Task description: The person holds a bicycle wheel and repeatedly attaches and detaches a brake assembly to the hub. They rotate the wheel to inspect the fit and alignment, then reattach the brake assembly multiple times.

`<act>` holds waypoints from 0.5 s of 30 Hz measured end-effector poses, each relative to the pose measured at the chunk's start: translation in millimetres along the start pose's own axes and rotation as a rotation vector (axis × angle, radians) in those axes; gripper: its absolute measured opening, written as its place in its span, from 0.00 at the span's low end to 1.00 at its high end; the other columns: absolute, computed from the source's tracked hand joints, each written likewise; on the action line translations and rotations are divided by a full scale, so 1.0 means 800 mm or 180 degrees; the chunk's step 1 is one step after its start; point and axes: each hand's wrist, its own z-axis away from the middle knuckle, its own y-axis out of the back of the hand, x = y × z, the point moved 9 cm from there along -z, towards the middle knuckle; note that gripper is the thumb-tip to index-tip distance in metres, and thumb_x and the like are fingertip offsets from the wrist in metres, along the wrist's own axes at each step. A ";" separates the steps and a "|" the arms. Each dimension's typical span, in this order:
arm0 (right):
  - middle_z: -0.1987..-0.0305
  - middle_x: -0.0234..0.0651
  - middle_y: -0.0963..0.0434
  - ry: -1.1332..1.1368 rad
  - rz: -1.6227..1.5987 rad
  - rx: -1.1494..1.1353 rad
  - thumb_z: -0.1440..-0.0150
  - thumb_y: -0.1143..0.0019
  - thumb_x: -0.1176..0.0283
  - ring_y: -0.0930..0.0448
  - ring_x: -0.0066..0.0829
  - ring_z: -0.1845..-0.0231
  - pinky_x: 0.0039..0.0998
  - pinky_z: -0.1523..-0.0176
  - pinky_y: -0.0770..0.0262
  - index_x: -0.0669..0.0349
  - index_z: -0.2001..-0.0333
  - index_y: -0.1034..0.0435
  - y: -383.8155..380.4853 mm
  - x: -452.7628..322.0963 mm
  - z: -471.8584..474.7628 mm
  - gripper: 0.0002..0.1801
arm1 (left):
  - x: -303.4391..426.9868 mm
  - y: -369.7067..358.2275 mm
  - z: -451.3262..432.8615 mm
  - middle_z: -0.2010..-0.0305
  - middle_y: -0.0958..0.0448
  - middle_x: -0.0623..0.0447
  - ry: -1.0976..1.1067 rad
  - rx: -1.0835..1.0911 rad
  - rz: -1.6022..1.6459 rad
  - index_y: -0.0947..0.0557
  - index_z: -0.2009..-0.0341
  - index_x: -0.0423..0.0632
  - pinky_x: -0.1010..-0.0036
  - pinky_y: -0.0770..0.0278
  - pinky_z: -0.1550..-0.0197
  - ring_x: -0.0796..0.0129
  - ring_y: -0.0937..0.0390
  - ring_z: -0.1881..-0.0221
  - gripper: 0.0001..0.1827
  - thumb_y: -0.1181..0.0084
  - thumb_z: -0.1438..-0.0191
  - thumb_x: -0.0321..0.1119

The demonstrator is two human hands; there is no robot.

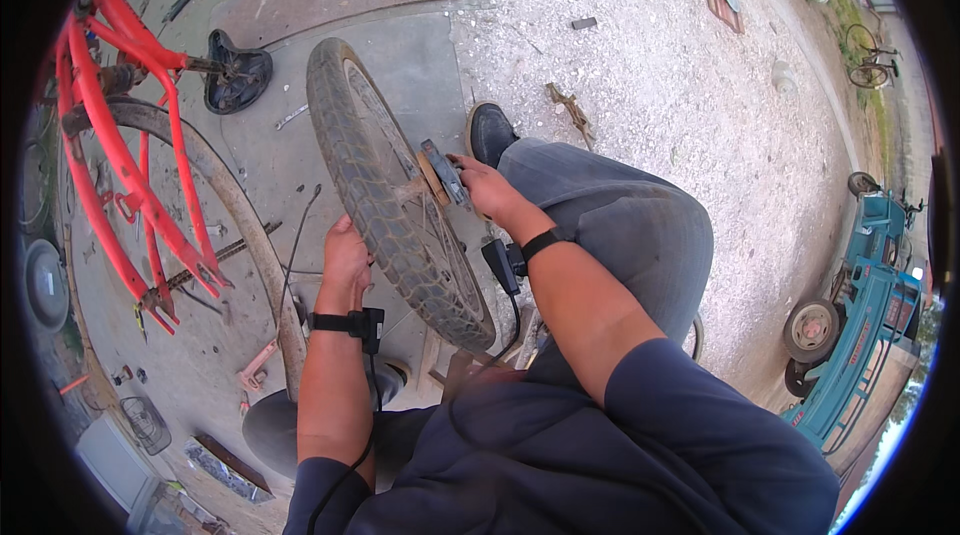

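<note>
A bicycle wheel point(397, 212) with a worn knobby tyre stands tilted between my legs, its spokes dusty. My left hand point(346, 257) is closed at the wheel's left side, the fingers partly hidden by the tyre. At the hub, my right hand point(486, 188) grips a grey metal brake unit point(445, 173), which sits against a rusty brown drum point(432, 176) on the wheel's right side. Left of the wheel is a red bicycle frame point(124, 152) with a curved mudguard point(225, 197). A black saddle point(238, 74) is on the frame's seat post.
A spanner point(292, 117) lies on the concrete beyond the wheel. A dark cable point(296, 250) and a pinkish-red tool point(257, 365) are near my left arm. A wire basket point(145, 424) lies lower left. Pale gravel spreads right, with a teal three-wheeled cargo vehicle point(862, 325) at the edge.
</note>
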 end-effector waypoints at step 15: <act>0.56 0.50 0.18 -0.0539 0.0972 -0.0119 0.37 0.62 0.66 0.16 0.41 0.62 0.38 0.56 0.21 0.69 0.44 0.31 0.013 0.013 0.019 0.23 | 0.004 -0.007 0.016 0.63 0.17 0.50 -0.0095 0.0527 0.0230 0.20 0.49 0.42 0.74 0.25 0.74 0.69 0.21 0.73 0.12 0.51 0.35 0.28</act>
